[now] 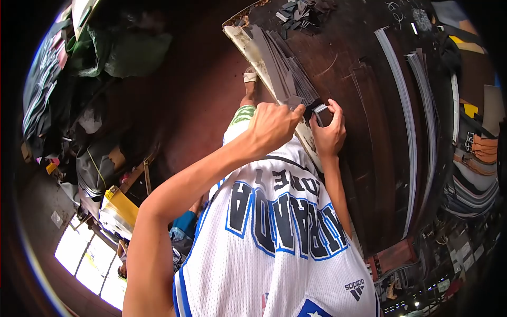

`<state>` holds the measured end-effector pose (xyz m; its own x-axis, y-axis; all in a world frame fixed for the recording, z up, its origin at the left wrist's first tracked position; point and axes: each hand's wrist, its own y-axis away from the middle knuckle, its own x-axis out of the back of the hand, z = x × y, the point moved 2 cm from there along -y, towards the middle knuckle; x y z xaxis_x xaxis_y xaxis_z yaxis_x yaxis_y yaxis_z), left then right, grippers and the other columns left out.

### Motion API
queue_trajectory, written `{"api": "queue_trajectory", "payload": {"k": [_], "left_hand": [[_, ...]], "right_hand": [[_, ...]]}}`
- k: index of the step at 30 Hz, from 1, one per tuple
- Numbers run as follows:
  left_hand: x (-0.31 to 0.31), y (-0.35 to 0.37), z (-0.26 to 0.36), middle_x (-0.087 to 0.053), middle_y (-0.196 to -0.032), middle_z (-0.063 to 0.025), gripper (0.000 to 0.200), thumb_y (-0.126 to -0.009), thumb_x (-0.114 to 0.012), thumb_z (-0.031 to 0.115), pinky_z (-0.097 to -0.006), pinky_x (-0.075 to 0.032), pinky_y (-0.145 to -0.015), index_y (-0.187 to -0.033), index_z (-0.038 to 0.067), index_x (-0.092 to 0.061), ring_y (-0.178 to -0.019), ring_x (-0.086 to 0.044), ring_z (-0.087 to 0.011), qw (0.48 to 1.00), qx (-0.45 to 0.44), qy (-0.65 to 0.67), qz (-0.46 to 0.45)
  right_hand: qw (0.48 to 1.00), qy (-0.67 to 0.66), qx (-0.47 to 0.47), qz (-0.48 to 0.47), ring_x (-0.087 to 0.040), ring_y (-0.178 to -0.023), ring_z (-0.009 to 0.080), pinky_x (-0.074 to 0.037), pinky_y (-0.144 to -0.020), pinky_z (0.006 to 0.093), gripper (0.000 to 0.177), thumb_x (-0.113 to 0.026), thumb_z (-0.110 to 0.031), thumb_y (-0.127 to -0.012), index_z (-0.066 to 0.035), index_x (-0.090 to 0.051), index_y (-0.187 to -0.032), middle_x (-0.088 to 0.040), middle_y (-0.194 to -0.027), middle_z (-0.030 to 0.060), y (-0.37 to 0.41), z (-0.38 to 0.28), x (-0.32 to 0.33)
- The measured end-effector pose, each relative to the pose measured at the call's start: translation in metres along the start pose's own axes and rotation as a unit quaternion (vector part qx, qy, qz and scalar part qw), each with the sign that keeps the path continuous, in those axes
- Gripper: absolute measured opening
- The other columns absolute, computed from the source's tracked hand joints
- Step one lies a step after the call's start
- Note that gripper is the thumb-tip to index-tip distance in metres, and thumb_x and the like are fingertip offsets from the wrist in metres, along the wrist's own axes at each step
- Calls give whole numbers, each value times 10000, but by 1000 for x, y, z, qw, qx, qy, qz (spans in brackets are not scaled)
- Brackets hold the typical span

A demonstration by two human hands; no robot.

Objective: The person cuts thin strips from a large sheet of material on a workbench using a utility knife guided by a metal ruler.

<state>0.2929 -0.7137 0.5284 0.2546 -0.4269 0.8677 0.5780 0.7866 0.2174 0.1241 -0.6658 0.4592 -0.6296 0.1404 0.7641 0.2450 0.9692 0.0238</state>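
Observation:
My left hand is closed in a fist at the table's near edge, thumb toward the right. The fist touches or lies right beside the ends of a bundle of long, thin grey strips; what it grips is hidden. Close to its right, my right hand curls thumb and fingers around a small dark block with a pale top face, which looks like a short stack of cut pieces. The strips run from the two hands toward the table's far left corner.
Small dark cut pieces lie piled at the far end of the dark table. Two bundles of long grey strips curve along its right side. Stacked materials stand beyond. A foot in a sandal shows below the edge.

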Motion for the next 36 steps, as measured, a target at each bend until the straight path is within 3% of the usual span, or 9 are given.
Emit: {"api": "queue_trajectory", "payload": {"k": [3,6,12,16,23,29,32,34,36], "left_hand": [[16,-7,5,-609,-585,-138,271,-966,-481,159,-427,-446,-431,-1141,68,-666,-507,-631,-312,1000,-8,1,-30],[28,-7,-2,-682,-694,-144,427,-863,-651,202,-421,-552,-585,-1286,153,-625,-617,-685,-287,994,28,6,-105],[74,-20,-41,-696,-1087,-149,449,-937,-603,274,-406,-560,-716,-1373,208,-517,-881,-694,-334,996,44,54,61],[50,-96,-49,-621,-1067,-184,441,-972,-498,273,-446,-526,-784,-1403,189,-467,-966,-642,-381,990,30,81,109],[4,-262,-44,-563,-1121,-296,462,-945,-506,272,-514,-529,-805,-1389,166,-438,-968,-625,-458,985,9,22,169],[12,-331,-31,-508,-1286,-263,591,-915,-587,502,-499,-469,-960,-1340,105,-485,-1223,-493,-412,988,-48,-98,106],[46,-283,-23,-529,-1292,-206,548,-893,-626,478,-536,-439,-975,-1298,113,-571,-1201,-509,-400,970,-198,-43,137],[56,-215,-29,-572,-1266,-144,576,-874,-649,470,-500,-478,-924,-1339,143,-555,-1186,-532,-318,946,-320,30,34],[12,-168,-78,-539,-1324,-140,672,-821,-688,509,-520,-445,-971,-1374,161,-533,-1238,-497,-324,875,-449,-176,-27]], "right_hand": [[1000,4,-1,-2,-655,-984,301,-546,-838,404,594,-767,-88,-721,-97,-533,-1266,-662,-1045,105,-3,4,1],[1000,10,20,-3,-649,-995,299,-543,-845,405,606,-760,-86,-717,-96,-526,-1275,-658,-1055,109,-8,6,4],[998,14,53,6,-638,-992,300,-535,-842,407,629,-744,-76,-718,-100,-503,-1299,-645,-1052,114,-4,6,-1],[997,9,73,20,-622,-962,312,-525,-834,420,641,-735,-93,-724,-103,-483,-1313,-629,-1042,125,-2,8,-5],[997,12,59,39,-615,-966,320,-517,-850,405,567,-733,-91,-725,-89,-522,-1252,-625,-1042,123,0,1,-9],[999,-14,43,26,-613,-973,323,-520,-850,413,539,-731,-86,-731,-77,-535,-1233,-619,-1060,121,0,0,-10],[998,-17,46,38,-613,-1009,323,-515,-872,404,564,-733,-88,-730,-79,-523,-1254,-624,-1091,125,1,-1,-8],[999,-19,28,29,-613,-1009,316,-515,-880,404,584,-734,-92,-727,-84,-514,-1268,-626,-1097,121,3,0,-8],[999,-1,38,24,-616,-1005,307,-518,-883,404,606,-740,-97,-717,-89,-509,-1277,-628,-1097,114,2,3,-6]]}}
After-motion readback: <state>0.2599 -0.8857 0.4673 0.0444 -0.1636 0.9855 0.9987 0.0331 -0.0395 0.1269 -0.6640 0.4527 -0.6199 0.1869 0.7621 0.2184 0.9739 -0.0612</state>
